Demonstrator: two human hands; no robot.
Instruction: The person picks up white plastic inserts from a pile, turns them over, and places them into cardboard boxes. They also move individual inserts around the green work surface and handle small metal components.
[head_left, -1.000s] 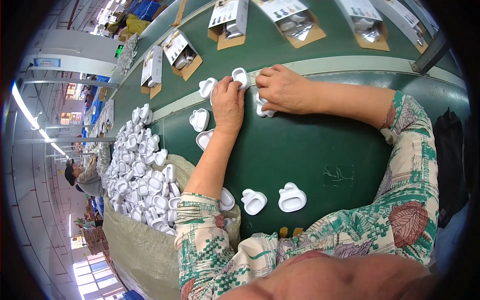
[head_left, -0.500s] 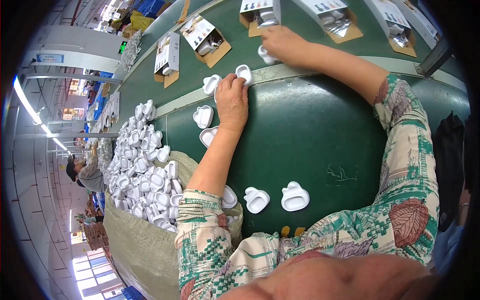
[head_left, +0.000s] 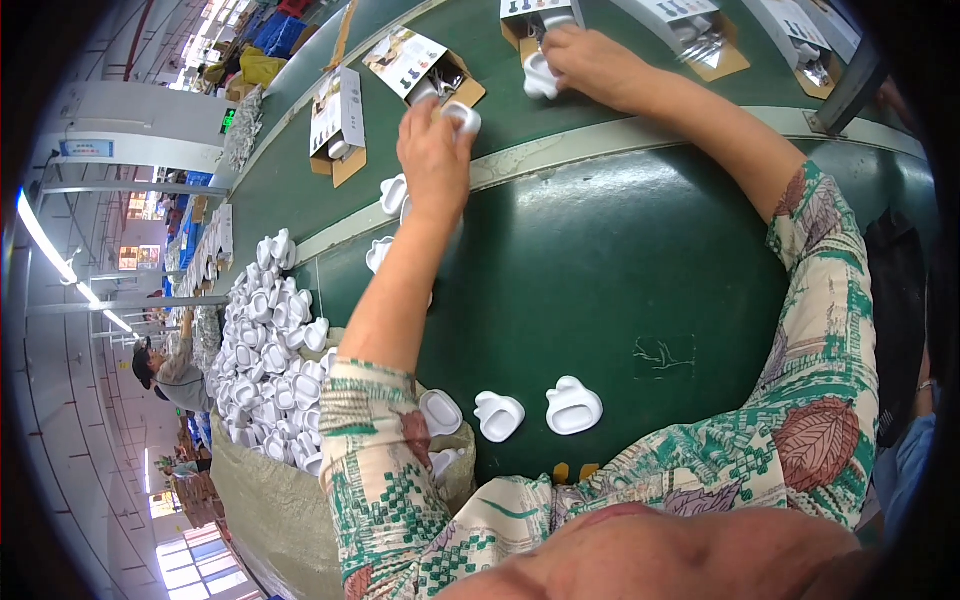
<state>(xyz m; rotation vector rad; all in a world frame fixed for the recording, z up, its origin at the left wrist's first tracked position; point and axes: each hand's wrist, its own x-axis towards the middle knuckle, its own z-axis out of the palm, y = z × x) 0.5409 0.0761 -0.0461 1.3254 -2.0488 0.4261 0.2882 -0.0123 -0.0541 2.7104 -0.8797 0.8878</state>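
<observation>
My left hand (head_left: 432,160) is closed on a small white animal-shaped plastic dish (head_left: 463,117), held at the open end of a printed carton (head_left: 408,58). A bit of another white part shows by its fingertips. Farther right, my right hand (head_left: 590,68) is closed, with its fingertips at the mouth of a second carton (head_left: 517,35). Against its thumb side rests another white plastic dish (head_left: 541,76). White dishes (head_left: 393,194) lie beside my left forearm, partly hidden by it. Two more, one a rounded dish (head_left: 574,405), lie near my body.
On the left, a big heap of white dishes (head_left: 270,350) spills from an olive woven sack (head_left: 260,500). More filled cartons (head_left: 337,120) stand along the green belt (head_left: 490,90). A metal post (head_left: 850,95) rises at right. Another person (head_left: 170,360) works at far left.
My left hand has lifted a dish from the ledge and carried it forward to a carton. The dish by my right hand is closer to its carton. The view has shifted slightly.
</observation>
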